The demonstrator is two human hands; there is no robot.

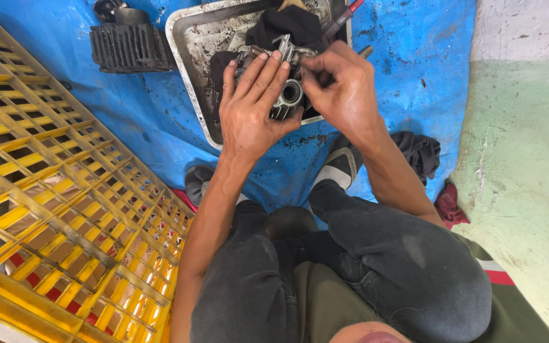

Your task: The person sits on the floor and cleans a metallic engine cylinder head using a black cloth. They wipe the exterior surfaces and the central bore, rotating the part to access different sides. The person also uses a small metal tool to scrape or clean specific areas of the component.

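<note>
My left hand (252, 105) grips a greasy metal engine part (289, 94) with a round bore and cooling fins, fingers spread over its top. My right hand (343, 82) is closed on the same part from the right side, thumb and fingers pinched at its upper edge. Both hands hold it just above a dirty metal tray (189, 47) lying on a blue tarp (414, 57). A black rag (290, 25) lies in the tray behind the part. What sits under my palms is hidden.
A yellow plastic crate (52, 209) fills the left side. A black finned cylinder (128, 46) lies on the tarp at top left. A red-handled tool (343, 18) leans in the tray. Dark and red cloths (430, 171) lie beside my right knee; green concrete floor (528, 165) at right.
</note>
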